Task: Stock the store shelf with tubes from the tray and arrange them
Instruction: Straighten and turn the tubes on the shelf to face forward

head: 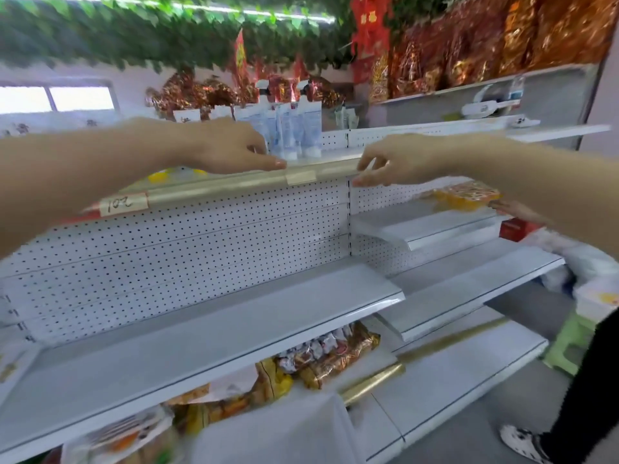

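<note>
Several pale blue tubes (294,130) stand upright on their white caps in a tight group on the top shelf (331,155), against the perforated back panel. My left hand (234,149) hovers just left of the tubes, fingers stretched flat toward them over the shelf's gold front strip (234,184), holding nothing. My right hand (392,162) is to the right of the tubes at the shelf edge, its fingers loosely bent over the gold strip and holding nothing. No tray is in view.
White shelves (217,326) step down below, with snack bags (328,356) on the lowest level. Orange packets (465,195) lie on the right-hand shelf. A price label (122,204) sits on the strip. Another person's leg (582,396) stands at the right.
</note>
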`<state>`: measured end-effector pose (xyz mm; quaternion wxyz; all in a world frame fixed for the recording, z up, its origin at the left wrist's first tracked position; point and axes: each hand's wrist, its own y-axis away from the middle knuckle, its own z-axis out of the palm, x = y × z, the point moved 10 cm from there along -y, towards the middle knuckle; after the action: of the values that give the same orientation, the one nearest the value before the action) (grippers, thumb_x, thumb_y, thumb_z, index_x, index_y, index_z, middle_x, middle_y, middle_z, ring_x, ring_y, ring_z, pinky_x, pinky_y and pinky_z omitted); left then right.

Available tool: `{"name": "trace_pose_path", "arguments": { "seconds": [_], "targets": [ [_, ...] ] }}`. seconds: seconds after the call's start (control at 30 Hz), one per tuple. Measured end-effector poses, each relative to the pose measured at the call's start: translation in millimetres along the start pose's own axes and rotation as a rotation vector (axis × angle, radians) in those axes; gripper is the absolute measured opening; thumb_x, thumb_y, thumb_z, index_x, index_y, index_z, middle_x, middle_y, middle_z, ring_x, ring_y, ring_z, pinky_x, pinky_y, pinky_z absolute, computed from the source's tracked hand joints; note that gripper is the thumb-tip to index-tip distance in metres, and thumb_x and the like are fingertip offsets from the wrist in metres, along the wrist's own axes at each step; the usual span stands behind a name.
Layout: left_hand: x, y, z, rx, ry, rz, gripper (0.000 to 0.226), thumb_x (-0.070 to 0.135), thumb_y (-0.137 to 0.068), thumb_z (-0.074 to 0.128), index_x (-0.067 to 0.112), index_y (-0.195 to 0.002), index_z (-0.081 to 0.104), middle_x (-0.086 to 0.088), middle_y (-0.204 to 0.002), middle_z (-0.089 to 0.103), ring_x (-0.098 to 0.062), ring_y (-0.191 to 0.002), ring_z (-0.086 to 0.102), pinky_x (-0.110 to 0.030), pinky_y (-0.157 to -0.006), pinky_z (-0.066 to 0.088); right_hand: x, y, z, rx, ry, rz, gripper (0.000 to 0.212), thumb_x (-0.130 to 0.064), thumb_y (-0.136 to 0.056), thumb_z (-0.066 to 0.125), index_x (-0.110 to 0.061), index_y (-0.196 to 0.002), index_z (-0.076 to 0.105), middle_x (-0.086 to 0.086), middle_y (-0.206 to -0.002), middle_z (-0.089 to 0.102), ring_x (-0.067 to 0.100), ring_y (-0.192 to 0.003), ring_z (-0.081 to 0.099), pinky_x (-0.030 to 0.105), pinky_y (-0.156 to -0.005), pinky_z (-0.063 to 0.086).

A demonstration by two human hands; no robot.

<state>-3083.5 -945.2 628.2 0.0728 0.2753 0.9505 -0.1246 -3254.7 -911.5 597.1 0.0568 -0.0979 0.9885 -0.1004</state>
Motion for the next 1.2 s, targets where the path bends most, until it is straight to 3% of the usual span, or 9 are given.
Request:
{"name": "trace_pose_path", "arguments": {
  "seconds": [0.17,0.37,0.47,0.57,0.7,0.87,1.07,1.2],
  "targets": [
    [-27,-41,11,0.130,0.191,-0.133,0.070,0.063,-0.090,0.027,0.008,-0.124,0.056,-0.012,-0.124,0.057,-0.028,-0.109,0.054,-0.036,-0.088,0.038,49,-31,7,-0.005,-0.025,-0.025,0.054,-0.052,-0.090,0.050,-0.014,-0.129,0.052,0.002,-0.125,0.058,0.013,-0.098,0.052,0.026,-0.084,0.039],
    [-59,-96,21,0.404,0.422,-0.288,0.056,0.052,-0.097,0.034,0.007,-0.126,0.053,-0.010,-0.128,0.055,-0.025,-0.110,0.051,-0.030,-0.084,0.032,107,-87,-18,0.053,-0.011,-0.025,0.053,-0.054,-0.088,0.054,-0.018,-0.126,0.053,-0.003,-0.114,0.061,0.008,-0.083,0.060,0.020,-0.067,0.043],
    [-69,-122,27,0.440,0.462,-0.355,0.054,0.049,-0.097,0.037,0.006,-0.126,0.051,-0.011,-0.127,0.056,-0.021,-0.098,0.049,-0.029,-0.081,0.032,125,-121,-27,0.073,-0.084,-0.034,0.051,-0.050,-0.089,0.054,-0.016,-0.127,0.052,-0.001,-0.111,0.063,0.007,-0.081,0.060,0.019,-0.064,0.045],
    [-78,-143,29,0.442,0.495,-0.390,0.054,0.050,-0.097,0.037,0.008,-0.130,0.048,-0.009,-0.129,0.055,-0.018,-0.096,0.048,-0.030,-0.082,0.033,141,-159,-25,0.093,-0.246,-0.041,0.050,-0.046,-0.089,0.057,-0.014,-0.127,0.052,0.001,-0.108,0.063,0.014,-0.088,0.064,0.026,-0.077,0.053],
    [-89,-168,47,0.421,0.539,-0.445,0.057,0.054,-0.095,0.038,0.013,-0.134,0.047,-0.003,-0.131,0.054,-0.016,-0.100,0.047,-0.029,-0.085,0.033,160,-221,-4,0.097,-0.460,-0.058,0.054,-0.042,-0.090,0.060,-0.009,-0.131,0.048,0.007,-0.111,0.062,0.015,-0.092,0.064,0.024,-0.077,0.053],
    [-97,-209,72,0.439,0.673,-0.493,0.042,0.050,-0.095,0.043,0.016,-0.116,0.055,-0.004,-0.120,0.058,-0.022,-0.108,0.055,-0.043,-0.099,0.043,180,-298,34,0.052,-0.648,-0.074,0.066,-0.046,-0.086,0.064,-0.010,-0.138,0.042,0.005,-0.123,0.056,0.020,-0.102,0.062,0.039,-0.098,0.050],
    [-92,-280,81,0.370,0.765,-0.534,0.038,0.042,-0.094,0.051,0.013,-0.118,0.056,-0.001,-0.115,0.058,-0.022,-0.108,0.058,-0.044,-0.101,0.044,189,-383,60,-0.094,-0.791,-0.110,0.079,-0.042,-0.087,0.066,-0.014,-0.147,0.024,0.013,-0.141,0.042,0.022,-0.112,0.055,0.029,-0.093,0.048],
    [-105,-311,91,0.367,0.729,-0.639,0.025,0.040,-0.093,0.054,0.017,-0.102,0.048,-0.004,-0.108,0.052,-0.023,-0.103,0.054,-0.043,-0.101,0.042,185,-414,74,-0.199,-0.814,-0.201,0.078,-0.036,-0.089,0.065,-0.011,-0.149,0.022,0.012,-0.147,0.037,0.020,-0.118,0.050,0.028,-0.096,0.043]
  ]
}}
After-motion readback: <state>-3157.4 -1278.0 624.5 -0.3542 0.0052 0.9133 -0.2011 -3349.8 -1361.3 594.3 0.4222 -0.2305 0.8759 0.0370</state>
